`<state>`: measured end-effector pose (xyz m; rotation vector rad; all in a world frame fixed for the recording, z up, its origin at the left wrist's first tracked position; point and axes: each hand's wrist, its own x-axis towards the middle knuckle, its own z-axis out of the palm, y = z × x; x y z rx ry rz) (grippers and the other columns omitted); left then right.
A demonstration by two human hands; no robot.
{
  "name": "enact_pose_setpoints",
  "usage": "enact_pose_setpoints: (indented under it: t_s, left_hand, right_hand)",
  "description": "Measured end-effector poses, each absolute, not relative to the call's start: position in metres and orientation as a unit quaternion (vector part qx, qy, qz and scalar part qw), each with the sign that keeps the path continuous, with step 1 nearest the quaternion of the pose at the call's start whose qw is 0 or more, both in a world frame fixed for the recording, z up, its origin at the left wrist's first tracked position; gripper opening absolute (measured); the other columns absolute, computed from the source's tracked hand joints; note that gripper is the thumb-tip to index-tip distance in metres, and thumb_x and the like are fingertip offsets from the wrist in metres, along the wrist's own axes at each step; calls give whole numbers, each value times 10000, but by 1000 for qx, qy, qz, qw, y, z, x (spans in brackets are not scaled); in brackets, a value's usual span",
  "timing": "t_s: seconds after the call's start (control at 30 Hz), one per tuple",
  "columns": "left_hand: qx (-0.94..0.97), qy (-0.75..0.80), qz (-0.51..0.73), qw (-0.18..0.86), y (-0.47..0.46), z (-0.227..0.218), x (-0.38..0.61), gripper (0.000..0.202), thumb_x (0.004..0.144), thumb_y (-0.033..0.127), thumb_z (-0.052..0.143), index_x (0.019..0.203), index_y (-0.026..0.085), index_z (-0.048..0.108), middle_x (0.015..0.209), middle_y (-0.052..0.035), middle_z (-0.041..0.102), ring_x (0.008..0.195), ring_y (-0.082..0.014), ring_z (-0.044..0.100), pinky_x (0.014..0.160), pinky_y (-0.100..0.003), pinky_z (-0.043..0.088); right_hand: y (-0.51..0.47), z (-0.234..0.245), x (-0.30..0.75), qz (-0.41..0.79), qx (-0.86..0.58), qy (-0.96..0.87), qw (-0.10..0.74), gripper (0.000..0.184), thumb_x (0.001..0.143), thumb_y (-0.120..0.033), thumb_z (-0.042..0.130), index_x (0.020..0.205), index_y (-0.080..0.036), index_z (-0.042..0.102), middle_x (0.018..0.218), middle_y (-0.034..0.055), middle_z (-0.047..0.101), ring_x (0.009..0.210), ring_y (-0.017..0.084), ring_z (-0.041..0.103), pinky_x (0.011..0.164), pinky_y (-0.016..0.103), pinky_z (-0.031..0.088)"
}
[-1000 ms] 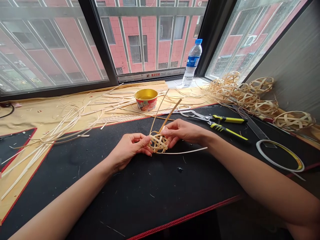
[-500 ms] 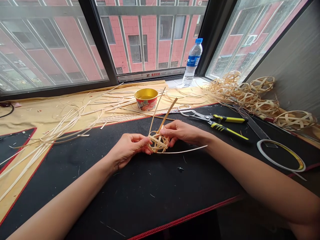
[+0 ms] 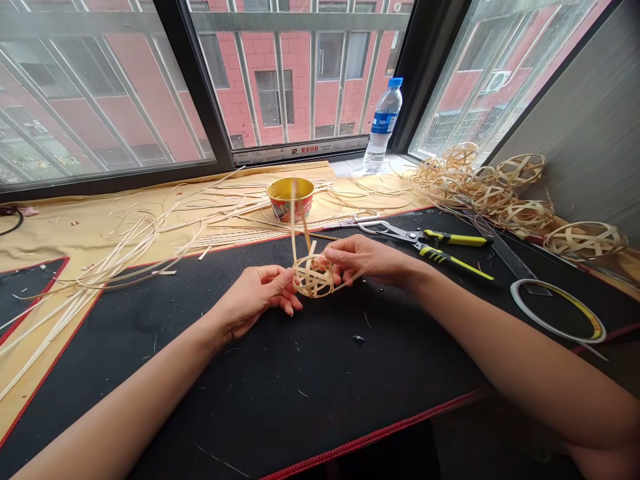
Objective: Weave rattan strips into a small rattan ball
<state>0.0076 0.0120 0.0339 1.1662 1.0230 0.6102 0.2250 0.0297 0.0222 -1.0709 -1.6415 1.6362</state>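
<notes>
A small woven ball of pale bamboo strips [image 3: 313, 277] is held between both hands just above the black mat [image 3: 300, 373]. My left hand [image 3: 257, 297] pinches its left side with thumb and fingers closed. My right hand [image 3: 367, 259] grips its right side, fingers curled on the weave and on a loose strip. Loose strip ends [image 3: 295, 227] stick up from the ball, blurred by motion.
Yellow-handled shears [image 3: 430, 243] lie right of my hands. A red and gold bowl [image 3: 290, 198] sits behind the ball, a water bottle [image 3: 381, 127] at the window. Finished woven balls [image 3: 500, 190] pile at the right; loose strips [image 3: 100, 260] spread left. A tape ring [image 3: 557, 310] lies right.
The ball has been turned in my hands: the upright strips swung from leaning right to leaning left, and the long strip that lay out to the right on the mat was drawn in.
</notes>
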Motion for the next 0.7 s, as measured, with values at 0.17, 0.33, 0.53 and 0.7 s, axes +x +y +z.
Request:
enact_pose_setpoints:
  t_s: [0.17, 0.33, 0.53, 0.7]
  left_hand:
    - [516, 479, 283, 651, 11, 30, 12, 296, 829, 365, 616, 718, 94, 571, 594, -36, 616, 483, -118, 598, 447, -205, 470]
    - [527, 502, 266, 632, 11, 27, 13, 311, 946, 214, 380, 736, 80, 565, 553, -49, 608, 447, -113, 587, 434, -199, 473]
    - [513, 516, 258, 635, 11, 30, 15, 333, 954, 194, 340, 722, 82, 552, 541, -55, 600, 434, -123, 591, 414, -202, 477]
    - [504, 518, 287, 629, 10, 30, 15, 277, 941, 194, 384, 749, 84, 550, 588, -38, 601, 431, -111, 592, 410, -196, 486]
  right_hand:
    - [31, 22, 229, 616, -397, -616, 290, 369, 793, -483, 634, 962, -157, 666, 934, 62, 665, 691, 90, 611, 536, 163, 499]
    - [31, 23, 230, 618, -381, -628, 281, 372, 784, -380, 668, 1076, -151, 642, 930, 67, 659, 754, 114, 619, 615, 205, 537]
    - [31, 22, 229, 593, -382, -653, 276, 431, 782, -351, 671, 1172, -171, 626, 935, 63, 655, 730, 111, 626, 590, 209, 544]
    - [30, 23, 228, 602, -384, -641, 282, 431, 789, -324, 670, 1180, -155, 613, 949, 74, 661, 736, 120, 652, 625, 228, 566]
